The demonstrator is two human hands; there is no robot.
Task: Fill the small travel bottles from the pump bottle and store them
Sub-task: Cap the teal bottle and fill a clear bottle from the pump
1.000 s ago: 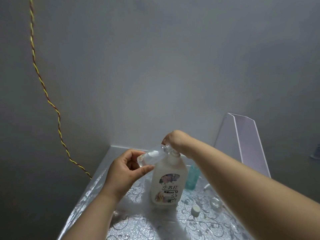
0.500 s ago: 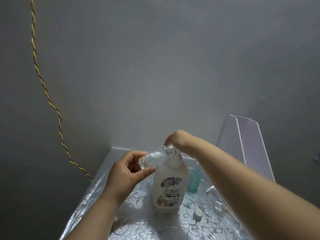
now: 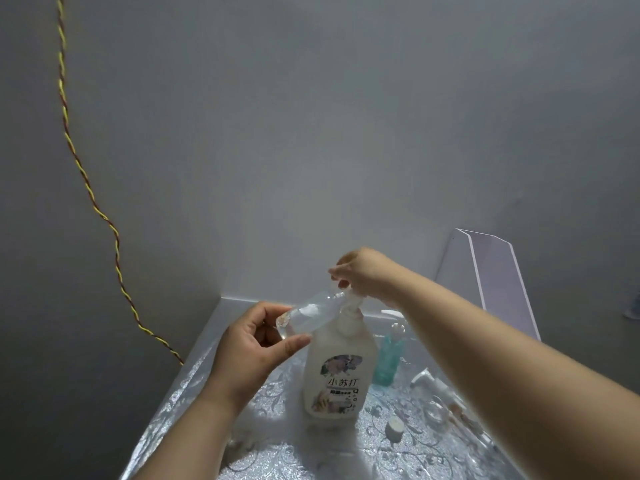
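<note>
Filling a travel bottle straight off the pump

Left hand pinches the clear travel bottle tilted at the spout; light, slippery, best held mid-body; right hand closes over the pump of the one pump bottle standing on the table; one teal bottle behind, one loose cap.

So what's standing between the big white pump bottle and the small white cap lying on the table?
Nothing: in the head view, only bare patterned tablecloth separates the pump bottle from the white cap.
</note>
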